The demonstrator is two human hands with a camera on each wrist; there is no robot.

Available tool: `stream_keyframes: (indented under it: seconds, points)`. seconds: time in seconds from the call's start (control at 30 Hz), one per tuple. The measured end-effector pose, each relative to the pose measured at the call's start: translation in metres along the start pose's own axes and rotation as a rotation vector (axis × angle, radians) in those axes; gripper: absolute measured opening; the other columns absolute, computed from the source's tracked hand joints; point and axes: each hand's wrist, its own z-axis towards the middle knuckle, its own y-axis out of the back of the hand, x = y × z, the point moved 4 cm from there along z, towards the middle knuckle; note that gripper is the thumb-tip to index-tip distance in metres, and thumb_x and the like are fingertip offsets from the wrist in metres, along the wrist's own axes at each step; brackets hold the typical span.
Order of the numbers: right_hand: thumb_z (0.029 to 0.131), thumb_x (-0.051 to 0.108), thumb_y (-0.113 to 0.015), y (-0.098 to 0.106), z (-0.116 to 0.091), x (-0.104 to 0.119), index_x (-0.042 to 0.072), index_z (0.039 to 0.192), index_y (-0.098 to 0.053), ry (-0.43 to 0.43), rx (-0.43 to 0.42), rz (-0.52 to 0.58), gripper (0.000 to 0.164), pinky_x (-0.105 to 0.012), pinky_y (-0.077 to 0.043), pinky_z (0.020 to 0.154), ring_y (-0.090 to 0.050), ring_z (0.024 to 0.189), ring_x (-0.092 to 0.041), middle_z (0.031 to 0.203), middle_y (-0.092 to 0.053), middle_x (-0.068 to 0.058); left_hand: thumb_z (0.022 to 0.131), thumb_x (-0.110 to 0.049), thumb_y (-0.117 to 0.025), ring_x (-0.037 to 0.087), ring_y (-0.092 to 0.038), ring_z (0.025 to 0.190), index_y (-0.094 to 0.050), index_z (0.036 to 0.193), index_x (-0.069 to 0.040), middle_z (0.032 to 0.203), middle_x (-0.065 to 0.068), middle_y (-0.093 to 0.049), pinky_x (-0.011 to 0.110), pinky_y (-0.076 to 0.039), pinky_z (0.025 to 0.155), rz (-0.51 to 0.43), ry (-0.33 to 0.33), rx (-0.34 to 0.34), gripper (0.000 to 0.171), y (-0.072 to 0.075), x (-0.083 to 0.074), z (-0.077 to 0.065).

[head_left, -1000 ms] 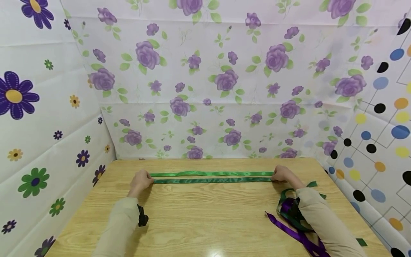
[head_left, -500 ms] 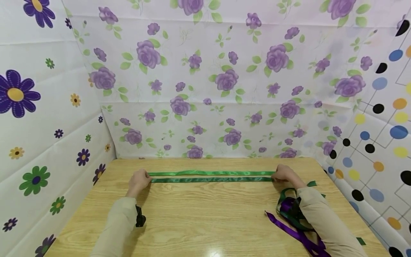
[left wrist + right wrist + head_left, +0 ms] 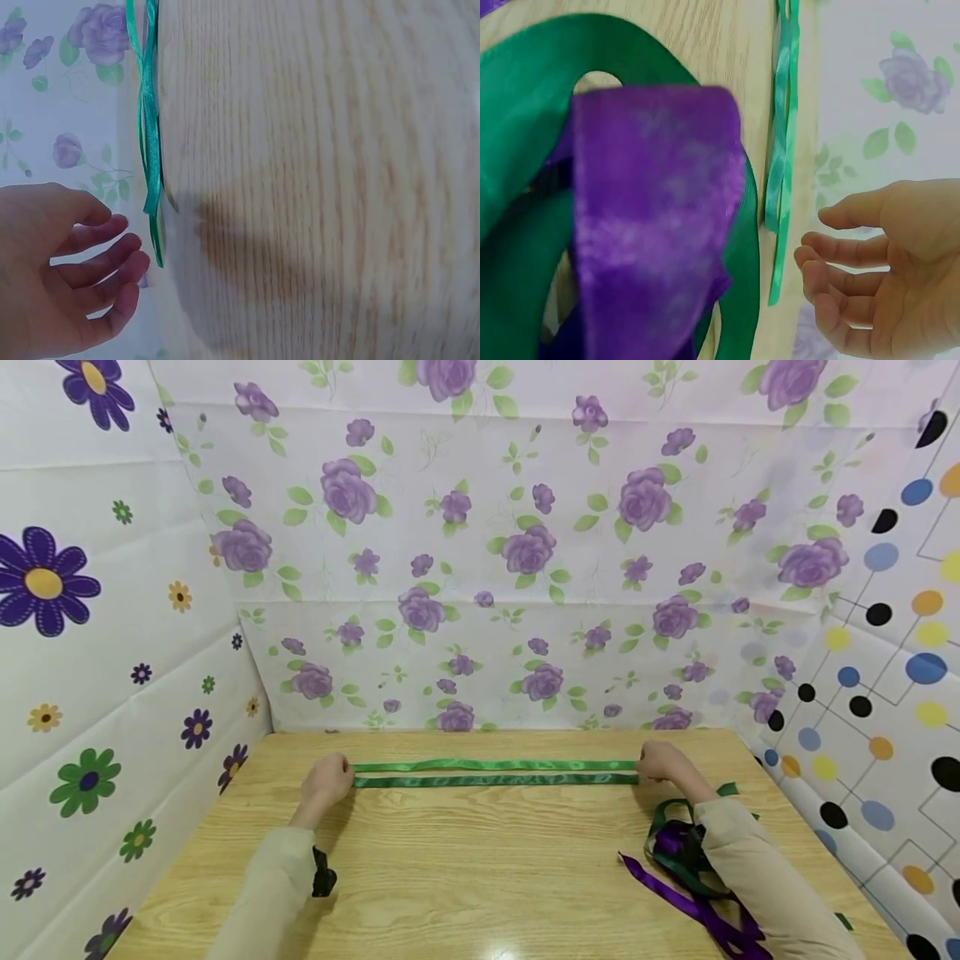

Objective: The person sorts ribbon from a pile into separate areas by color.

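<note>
Two ribbons lie side by side across the back of the wooden table, a bright green ribbon [image 3: 480, 765] behind a dark green ribbon [image 3: 495, 780]. At their left ends is my left hand [image 3: 327, 781], and the left wrist view shows its fingers [image 3: 112, 266] loosely bent, a small gap from the ribbon ends. My right hand [image 3: 663, 763] is at the right ends. Its fingers [image 3: 821, 277] are relaxed and apart from the ribbons in the right wrist view. Neither hand holds anything.
Beside my right forearm a heap of wide dark green ribbon [image 3: 660, 827] and purple ribbon [image 3: 667, 893] lies on the table [image 3: 450, 860]. A floral cloth [image 3: 480, 552] hangs behind the table's back edge, with patterned cloths at both sides.
My left hand has shifted slightly left. My right fingers have come off the dark green ribbon, whose right end now shows. The two ribbons have hardly moved.
</note>
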Motion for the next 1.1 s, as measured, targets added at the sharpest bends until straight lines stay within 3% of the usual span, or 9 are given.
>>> stream_keyframes:
  seconds: [0.07, 0.23, 0.33, 0.43, 0.57, 0.67, 0.8, 0.97, 1.1]
  points:
    - [0.093, 0.009, -0.048, 0.001, -0.003, 0.006, 0.011, 0.057, -0.052, 0.003, -0.003, -0.016, 0.037, -0.022, -0.026, 0.044, -0.026, 0.04, -0.007, 0.043, -0.03, 0.01, 0.097, -0.009, -0.042, 0.013, -0.036, 0.048, -0.044, 0.066, -0.009, 0.055, 0.001, -0.04, 0.026, -0.03, 0.045, 0.016, -0.009, -0.003, 0.031, 0.003, -0.002, -0.002]
    - [0.095, 0.009, -0.051, 0.002, -0.012, 0.021, -0.007, 0.087, -0.066, 0.049, -0.018, -0.027, 0.023, -0.023, -0.033, 0.048, -0.036, 0.044, -0.007, 0.053, -0.043, 0.004, 0.097, -0.009, -0.045, 0.015, -0.045, 0.053, -0.06, 0.084, -0.002, 0.065, 0.006, -0.055, 0.027, -0.035, 0.047, 0.023, -0.068, 0.005, 0.021, 0.004, -0.008, -0.006]
    - [0.095, 0.008, -0.049, 0.001, -0.015, 0.029, -0.005, 0.087, -0.064, 0.094, -0.036, -0.023, 0.021, -0.024, -0.033, 0.051, -0.035, 0.047, -0.008, 0.056, -0.045, 0.002, 0.098, -0.009, -0.047, 0.014, -0.046, 0.053, -0.063, 0.096, 0.002, 0.068, 0.007, -0.059, 0.026, -0.036, 0.047, 0.008, -0.122, 0.018, 0.02, 0.003, -0.011, -0.009]
    - [0.094, 0.006, -0.047, -0.001, -0.016, 0.032, 0.006, 0.07, -0.054, 0.117, -0.055, -0.014, 0.025, -0.024, -0.027, 0.05, -0.026, 0.047, -0.008, 0.052, -0.034, 0.005, 0.098, -0.009, -0.048, 0.014, -0.047, 0.053, -0.063, 0.101, 0.005, 0.07, 0.008, -0.06, 0.026, -0.036, 0.047, -0.021, -0.156, 0.041, 0.021, 0.002, -0.013, -0.012]
    - [0.094, 0.004, -0.045, -0.001, -0.016, 0.035, 0.013, 0.064, -0.042, 0.116, -0.071, -0.005, 0.031, -0.024, -0.022, 0.049, -0.02, 0.047, -0.009, 0.051, -0.027, 0.005, 0.098, -0.01, -0.048, 0.015, -0.052, 0.059, -0.062, 0.109, 0.006, 0.081, 0.011, -0.064, 0.027, -0.041, 0.05, -0.045, -0.173, 0.061, 0.024, 0.002, -0.017, -0.013]
    - [0.096, 0.005, -0.045, 0.0, -0.017, 0.037, 0.004, 0.075, -0.055, 0.103, -0.082, -0.017, 0.023, -0.025, -0.029, 0.05, -0.032, 0.049, -0.01, 0.058, -0.044, 0.0, 0.098, -0.01, -0.048, 0.016, -0.055, 0.062, -0.061, 0.112, 0.007, 0.087, 0.014, -0.065, 0.028, -0.044, 0.053, -0.048, -0.191, 0.058, 0.025, 0.004, -0.021, -0.016]
    - [0.097, 0.009, -0.047, 0.001, -0.019, 0.041, -0.007, 0.102, -0.063, 0.095, -0.099, -0.026, 0.022, -0.03, -0.041, 0.057, -0.052, 0.061, -0.016, 0.085, -0.065, -0.014, 0.097, -0.009, -0.052, 0.016, -0.057, 0.066, -0.062, 0.11, 0.007, 0.089, 0.015, -0.066, 0.03, -0.047, 0.057, -0.04, -0.228, 0.057, 0.023, 0.004, -0.026, -0.019]
    - [0.098, 0.01, -0.049, 0.002, -0.023, 0.045, -0.008, 0.106, -0.063, 0.122, -0.12, -0.02, 0.025, -0.031, -0.045, 0.058, -0.056, 0.063, -0.015, 0.094, -0.067, -0.018, 0.097, -0.008, -0.054, 0.016, -0.059, 0.071, -0.063, 0.111, 0.006, 0.092, 0.015, -0.067, 0.031, -0.049, 0.06, -0.037, -0.265, 0.08, 0.022, 0.0, -0.03, -0.024]
    - [0.097, 0.01, -0.049, 0.004, -0.029, 0.049, -0.007, 0.106, -0.064, 0.146, -0.125, -0.017, 0.025, -0.032, -0.046, 0.059, -0.056, 0.062, -0.014, 0.095, -0.067, -0.018, 0.097, -0.01, -0.053, 0.017, -0.06, 0.077, -0.062, 0.114, 0.004, 0.096, 0.014, -0.066, 0.031, -0.049, 0.063, -0.034, -0.254, 0.133, 0.024, -0.004, -0.035, -0.03]
